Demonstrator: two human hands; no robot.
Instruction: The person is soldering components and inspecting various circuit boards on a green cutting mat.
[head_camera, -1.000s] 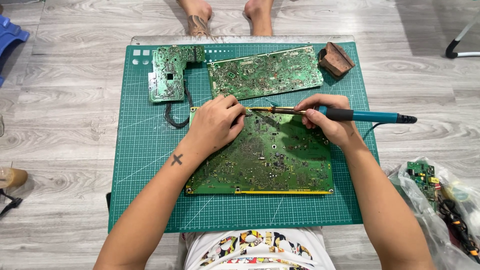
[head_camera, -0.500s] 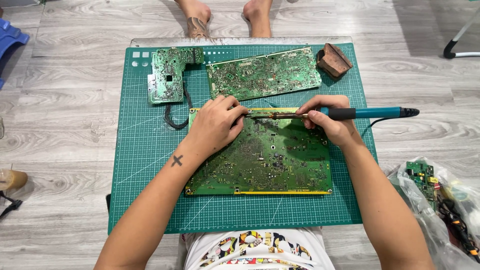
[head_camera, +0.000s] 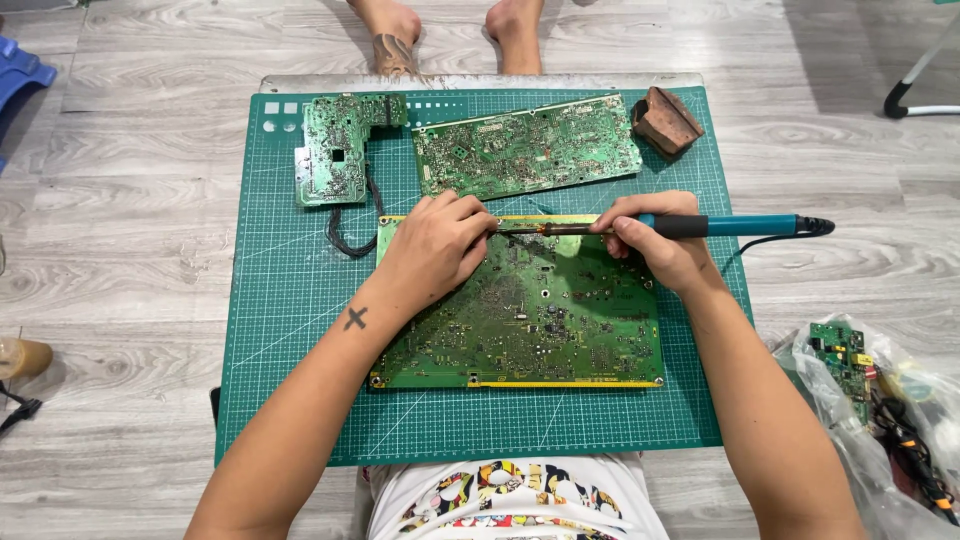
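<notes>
A: Much changed over the last second?

B: Barely. Left hand (head_camera: 432, 250) still planted on the top left of the big board (head_camera: 520, 305), fingers curled and pinching something thin at the tip of the iron (head_camera: 640, 227); too small to tell what. Right hand (head_camera: 655, 250) still wrapped around the iron's grip, pen-style, barrel lying flat and pointing left. Tip maybe shifted a touch along the board's top edge.

A: Meaning?

B: Probably dwelling on 1 joint near that edge, not moving on yet.

A: Where's the big board?

B: Flat in the middle of the green mat (head_camera: 270, 400), on the floor, both hands resting on it.

A: Anything else about?

B: 2 more boards at the mat's far side: small one (head_camera: 335, 150) left, long one (head_camera: 525, 145) right. Brown block (head_camera: 665, 120) at the far right corner. Clear bag (head_camera: 880, 430) of parts off the mat, right. Another person's bare feet (head_camera: 455, 35) beyond.
</notes>
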